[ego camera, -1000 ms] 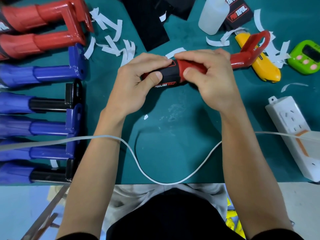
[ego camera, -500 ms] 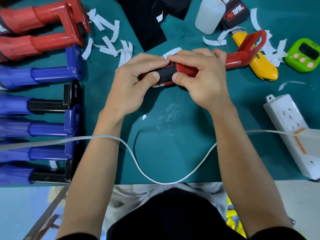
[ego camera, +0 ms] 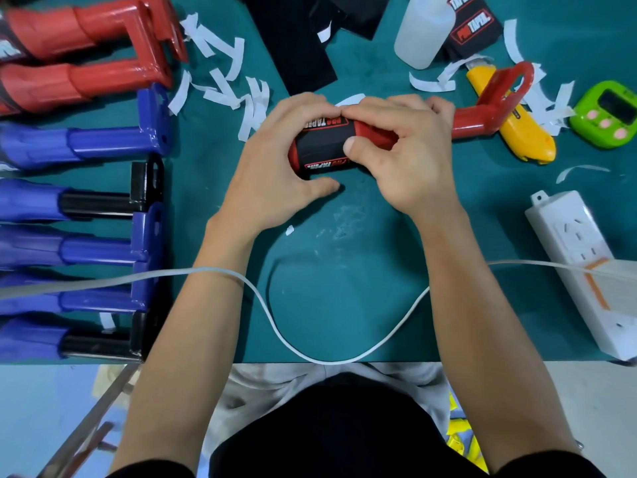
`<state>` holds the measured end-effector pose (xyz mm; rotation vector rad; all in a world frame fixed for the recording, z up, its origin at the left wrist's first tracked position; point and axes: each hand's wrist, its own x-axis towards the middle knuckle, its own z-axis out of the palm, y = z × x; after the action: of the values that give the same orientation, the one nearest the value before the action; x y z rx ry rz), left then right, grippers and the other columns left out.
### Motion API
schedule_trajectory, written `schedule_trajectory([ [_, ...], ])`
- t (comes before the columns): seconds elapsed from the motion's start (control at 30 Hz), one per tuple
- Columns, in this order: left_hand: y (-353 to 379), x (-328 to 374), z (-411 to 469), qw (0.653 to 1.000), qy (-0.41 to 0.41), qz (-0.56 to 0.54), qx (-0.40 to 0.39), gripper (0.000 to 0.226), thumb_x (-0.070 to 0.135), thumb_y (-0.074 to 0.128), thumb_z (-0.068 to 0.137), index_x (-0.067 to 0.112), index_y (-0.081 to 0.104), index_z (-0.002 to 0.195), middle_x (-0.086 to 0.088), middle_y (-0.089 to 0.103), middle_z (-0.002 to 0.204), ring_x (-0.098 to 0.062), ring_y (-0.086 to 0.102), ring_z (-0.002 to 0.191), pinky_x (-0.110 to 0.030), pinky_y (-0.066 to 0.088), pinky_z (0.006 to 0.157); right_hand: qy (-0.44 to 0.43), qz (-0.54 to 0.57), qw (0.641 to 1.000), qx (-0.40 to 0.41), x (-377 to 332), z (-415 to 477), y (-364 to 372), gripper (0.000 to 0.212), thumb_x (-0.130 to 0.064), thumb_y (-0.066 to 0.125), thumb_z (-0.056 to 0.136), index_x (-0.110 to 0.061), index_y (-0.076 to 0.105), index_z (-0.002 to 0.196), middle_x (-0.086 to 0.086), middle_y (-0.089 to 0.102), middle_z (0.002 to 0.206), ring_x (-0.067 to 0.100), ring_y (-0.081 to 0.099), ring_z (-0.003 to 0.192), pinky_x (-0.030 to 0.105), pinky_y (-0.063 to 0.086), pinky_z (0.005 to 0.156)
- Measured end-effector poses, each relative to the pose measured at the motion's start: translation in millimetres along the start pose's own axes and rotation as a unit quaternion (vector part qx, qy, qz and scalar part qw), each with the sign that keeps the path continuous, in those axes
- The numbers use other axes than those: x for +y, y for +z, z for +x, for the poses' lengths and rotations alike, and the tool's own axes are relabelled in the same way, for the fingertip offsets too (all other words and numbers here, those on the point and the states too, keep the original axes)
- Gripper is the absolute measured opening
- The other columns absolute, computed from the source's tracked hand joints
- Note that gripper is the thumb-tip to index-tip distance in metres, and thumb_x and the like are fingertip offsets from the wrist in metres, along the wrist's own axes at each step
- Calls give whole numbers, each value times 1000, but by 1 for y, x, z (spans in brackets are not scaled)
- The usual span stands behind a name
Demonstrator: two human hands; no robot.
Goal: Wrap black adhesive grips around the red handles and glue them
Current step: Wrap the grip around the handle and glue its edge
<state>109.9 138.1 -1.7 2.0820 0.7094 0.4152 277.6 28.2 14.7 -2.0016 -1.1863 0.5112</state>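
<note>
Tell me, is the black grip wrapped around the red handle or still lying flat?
Wrapped: the black grip curves round the red handle, gripped by left hand and right hand. Whether it is glued cannot be told.

A glossy red handle (ego camera: 482, 115) wears a matt black grip (ego camera: 324, 146); white paper strips (ego camera: 224, 91) litter the matt green mat (ego camera: 344, 270).

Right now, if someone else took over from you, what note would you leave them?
Left grip: curled round the red handle at its wrapped end.
Right grip: holds the handle, thumb pressing the edge of the black wrap.
Done: the wrap is round the handle.
To do: probably smooth the seam, then glue; a white bottle stands beyond the hands.
</note>
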Motion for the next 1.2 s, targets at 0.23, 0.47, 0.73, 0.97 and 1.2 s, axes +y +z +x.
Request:
schedule_trajectory([
  [0.23,4,-5,0,996,-44,-30,72,62,21,92,65,31,71,122,29,66,110,2,64,101,-7,44,86,13,-7,1000,-8,-5,0,-6,34,-47,57,95,-37,75,121,-25,69,119,-12,51,114,29,23,110],
  [0.47,2,-11,5,996,-27,-49,73,62,13,92,64,24,74,122,16,70,114,-2,66,102,-13,47,88,87,148,969,179,-9,4,-25,51,-10,57,96,-7,55,147,-9,62,138,-5,57,126,32,46,115],
  [0.73,2,-13,8,996,-11,-45,73,62,10,91,64,24,74,122,14,70,115,-3,66,103,-14,47,88,136,27,981,138,-6,57,-38,70,-9,64,79,-17,46,146,-14,66,126,5,64,108,28,53,98],
  [0.97,1,-16,10,997,5,-43,70,64,7,92,63,23,74,122,26,66,116,-2,66,106,-12,45,90,161,-98,973,132,-1,69,-30,51,-22,58,96,-17,54,146,6,63,136,27,57,126,30,41,101],
  [1.2,-1,-17,14,997,10,-33,66,64,4,93,61,19,75,121,26,65,116,4,63,108,-9,44,93,62,-87,981,165,-31,11,-35,27,-13,49,95,-10,50,121,-4,55,97,26,51,86,36,38,71],
])
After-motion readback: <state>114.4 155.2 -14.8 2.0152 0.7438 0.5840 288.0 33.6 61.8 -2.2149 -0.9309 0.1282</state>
